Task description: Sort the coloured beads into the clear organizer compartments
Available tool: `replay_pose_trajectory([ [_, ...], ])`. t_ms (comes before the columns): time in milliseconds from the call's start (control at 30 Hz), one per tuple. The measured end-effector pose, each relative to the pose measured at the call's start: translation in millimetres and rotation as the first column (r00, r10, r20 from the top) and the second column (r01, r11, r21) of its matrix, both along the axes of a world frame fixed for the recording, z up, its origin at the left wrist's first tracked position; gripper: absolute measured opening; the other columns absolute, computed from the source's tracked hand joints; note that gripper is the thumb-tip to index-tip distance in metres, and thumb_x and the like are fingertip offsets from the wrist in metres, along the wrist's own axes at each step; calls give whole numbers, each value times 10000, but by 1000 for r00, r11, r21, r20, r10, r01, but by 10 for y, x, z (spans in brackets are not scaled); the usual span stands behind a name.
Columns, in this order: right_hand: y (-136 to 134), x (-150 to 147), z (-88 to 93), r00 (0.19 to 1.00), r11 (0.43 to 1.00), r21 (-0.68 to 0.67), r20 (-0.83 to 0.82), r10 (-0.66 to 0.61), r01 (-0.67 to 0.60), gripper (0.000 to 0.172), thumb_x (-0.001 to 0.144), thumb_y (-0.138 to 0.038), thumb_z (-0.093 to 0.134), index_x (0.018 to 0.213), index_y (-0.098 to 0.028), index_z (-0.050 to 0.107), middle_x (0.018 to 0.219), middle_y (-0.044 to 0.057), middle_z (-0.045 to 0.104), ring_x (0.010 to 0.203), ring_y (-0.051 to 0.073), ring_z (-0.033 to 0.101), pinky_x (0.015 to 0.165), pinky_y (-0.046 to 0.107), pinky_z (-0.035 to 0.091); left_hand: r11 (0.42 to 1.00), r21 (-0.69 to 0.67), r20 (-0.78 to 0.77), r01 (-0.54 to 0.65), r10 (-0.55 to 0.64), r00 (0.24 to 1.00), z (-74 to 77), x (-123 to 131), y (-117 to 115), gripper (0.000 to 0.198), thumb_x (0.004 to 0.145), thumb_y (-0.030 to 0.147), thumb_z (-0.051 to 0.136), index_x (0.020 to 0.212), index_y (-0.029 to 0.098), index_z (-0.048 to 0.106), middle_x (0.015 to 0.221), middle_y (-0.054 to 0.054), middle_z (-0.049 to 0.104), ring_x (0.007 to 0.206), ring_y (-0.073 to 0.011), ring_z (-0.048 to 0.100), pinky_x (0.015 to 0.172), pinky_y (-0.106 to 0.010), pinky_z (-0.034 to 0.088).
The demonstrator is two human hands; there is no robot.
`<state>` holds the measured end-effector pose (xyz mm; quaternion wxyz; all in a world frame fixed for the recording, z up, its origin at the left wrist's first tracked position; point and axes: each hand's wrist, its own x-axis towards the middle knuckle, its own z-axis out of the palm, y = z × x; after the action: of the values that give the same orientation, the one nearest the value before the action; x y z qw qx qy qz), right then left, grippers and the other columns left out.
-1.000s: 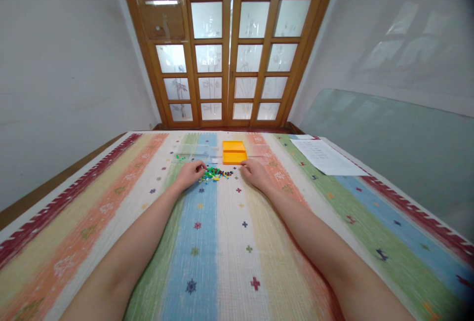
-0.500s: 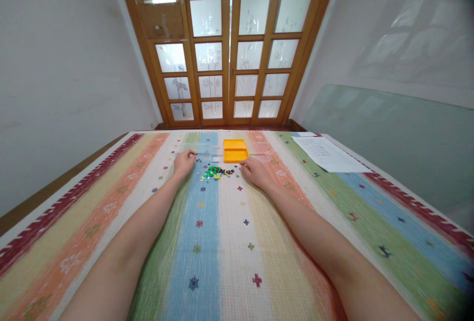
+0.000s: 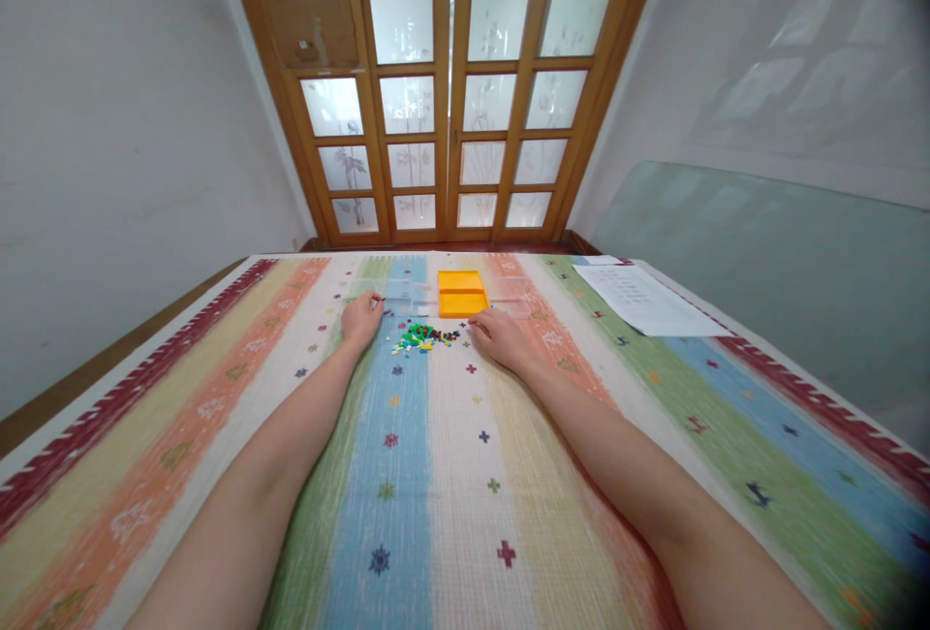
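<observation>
Across the table, my left hand (image 3: 361,320) is closed in a pinch beside a clear tray (image 3: 411,293). A tiny dark bit shows at its fingertips, too small to name. My right hand (image 3: 498,334) rests low near the front right corner of an open yellow box (image 3: 465,303), its fingers bent and pressed together. Whatever those fingers may hold is hidden. Between my two hands lies a loose pile of small pieces (image 3: 419,336) in green, yellow, blue, white and dark colours.
A striped cloth (image 3: 457,514) covers the table. To the right of the yellow box is another clear tray (image 3: 517,291), partly behind my right hand. Printed white paper (image 3: 646,300) lies at the far right. Wooden doors with glass panes (image 3: 450,107) stand beyond the table.
The view has shifted very slightly. My left hand's fingertips have moved a little, and my right hand stays almost in place. The pile and yellow box look the same.
</observation>
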<state>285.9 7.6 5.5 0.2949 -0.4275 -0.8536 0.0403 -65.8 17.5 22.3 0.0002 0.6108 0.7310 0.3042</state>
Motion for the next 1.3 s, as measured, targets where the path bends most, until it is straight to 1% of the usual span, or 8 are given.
replay_pose_trajectory([
  [233, -44, -50, 19, 999, 999, 5, 24, 42, -43, 200, 1005, -213, 586, 1104, -210, 759, 1094, 101, 752, 1068, 253, 654, 967, 374, 464, 1000, -19, -10, 19, -20, 1000, -7, -32, -39, 293, 974, 407, 549, 1098, 230, 747, 887, -70, 744, 855, -243, 663, 741, -296, 416],
  [533, -203, -216, 99, 986, 991, 60, 118, 115, -123, 196, 1036, -241, 567, 1062, -211, 759, 1015, 104, 721, 997, 248, 621, 906, 357, 437, 985, -11, -5, 173, -173, 985, -47, 38, -75, 276, 962, 371, 552, 1064, 215, 756, 847, -50, 725, 798, -217, 644, 703, -286, 389],
  [633, -285, -332, 114, 971, 978, 78, 159, 179, -193, 197, 1035, -237, 565, 1061, -213, 758, 1008, 102, 714, 986, 245, 609, 895, 354, 434, 979, -16, 1, 205, -205, 979, -64, 62, -75, 267, 954, 347, 554, 1070, 218, 758, 843, -44, 722, 787, -213, 639, 704, -287, 391],
  [767, -383, -517, 104, 931, 944, 101, 226, 286, -314, 197, 1035, -232, 557, 1089, -232, 746, 1052, 99, 716, 1019, 248, 603, 934, 366, 430, 972, -16, 14, 235, -235, 972, -76, 55, -80, 266, 956, 342, 551, 1069, 220, 759, 834, -41, 720, 778, -210, 636, 698, -291, 390],
  [867, -399, -651, 91, 915, 926, 113, 234, 328, -361, 190, 1033, -235, 563, 1118, -238, 734, 1077, 94, 714, 1023, 245, 605, 930, 361, 430, 967, -28, 22, 251, -251, 968, -77, 55, -88, 271, 960, 344, 549, 1071, 214, 759, 827, -43, 722, 773, -210, 632, 698, -290, 392],
  [967, -347, -744, 99, 915, 925, 115, 230, 331, -363, 176, 1033, -248, 574, 1115, -237, 730, 1059, 90, 707, 997, 242, 602, 904, 356, 428, 959, -34, 23, 280, -279, 960, -81, 67, -95, 271, 961, 339, 550, 1080, 211, 756, 836, -42, 728, 778, -208, 632, 704, -286, 394],
  [1133, -219, -798, 126, 924, 943, 110, 264, 278, -315, 139, 1023, -287, 613, 1045, -221, 733, 1005, 86, 677, 962, 237, 583, 849, 336, 421, 943, -36, 9, 331, -331, 944, -88, 92, -110, 264, 966, 337, 550, 1071, 210, 756, 817, -36, 725, 767, -202, 633, 704, -285, 397],
  [1300, -187, -764, 103, 933, 941, 96, 198, 300, -324, 119, 1018, -287, 636, 1034, -224, 736, 998, 84, 670, 976, 235, 577, 849, 325, 416, 936, -58, -6, 348, -349, 937, -82, 117, -127, 256, 963, 328, 551, 1056, 212, 759, 796, -32, 724, 754, -197, 628, 694, -282, 386],
])
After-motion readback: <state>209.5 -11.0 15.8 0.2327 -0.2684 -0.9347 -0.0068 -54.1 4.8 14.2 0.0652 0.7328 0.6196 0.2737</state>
